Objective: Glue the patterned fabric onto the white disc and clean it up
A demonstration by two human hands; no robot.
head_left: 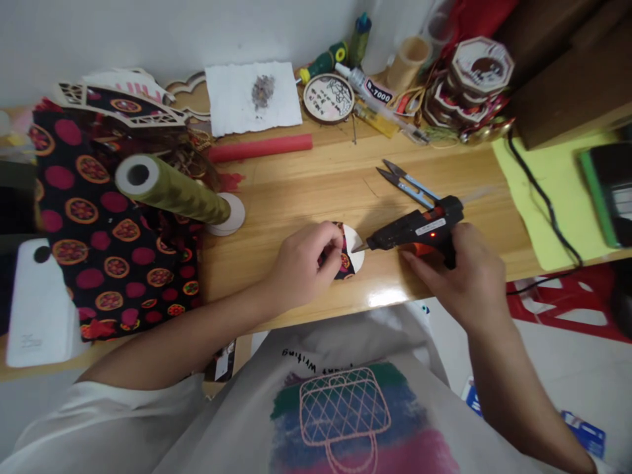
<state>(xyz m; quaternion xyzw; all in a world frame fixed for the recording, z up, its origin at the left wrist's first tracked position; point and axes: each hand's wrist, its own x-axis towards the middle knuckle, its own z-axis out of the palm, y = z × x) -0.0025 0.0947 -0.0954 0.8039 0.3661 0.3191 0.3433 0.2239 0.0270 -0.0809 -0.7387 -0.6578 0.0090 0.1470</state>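
Note:
My left hand [305,262] is closed on a small white disc [353,255] partly wrapped in black patterned fabric, pressing it on the wooden table [306,191]. My right hand [464,273] grips a black and orange hot glue gun [419,229] by its handle. The gun's nozzle points left and touches the disc's right side. A red light glows on the gun's body.
Blue-handled snips [407,184] lie just behind the glue gun. A large piece of black patterned fabric [106,243] and an olive roll [172,191] sit at the left. A red stick [261,149], white paper [251,95], glue tube [368,84] and round boxes [474,85] line the back. A black cord [540,197] crosses a yellow sheet.

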